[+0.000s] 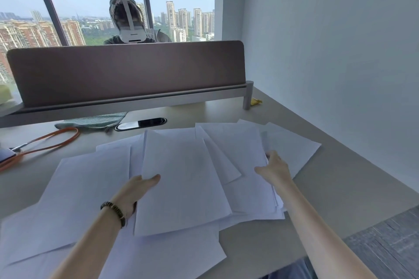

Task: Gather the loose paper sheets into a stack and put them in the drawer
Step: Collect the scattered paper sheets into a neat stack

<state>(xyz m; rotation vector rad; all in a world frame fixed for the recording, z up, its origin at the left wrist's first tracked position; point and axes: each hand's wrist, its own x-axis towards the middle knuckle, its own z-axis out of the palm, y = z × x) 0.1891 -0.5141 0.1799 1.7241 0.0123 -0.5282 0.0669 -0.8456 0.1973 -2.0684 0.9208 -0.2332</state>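
While sheets (183,179) overlap loosely, both hands (136,190) grip their edges.

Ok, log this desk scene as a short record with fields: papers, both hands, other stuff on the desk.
papers: white sheets, spread and overlapping, not yet stacked
left hand: thumb on top of the middle sheet's left edge
right hand: at the right sheets' edge, fingers tucked under
desk: orange cable, green cloth
drawer: not in view
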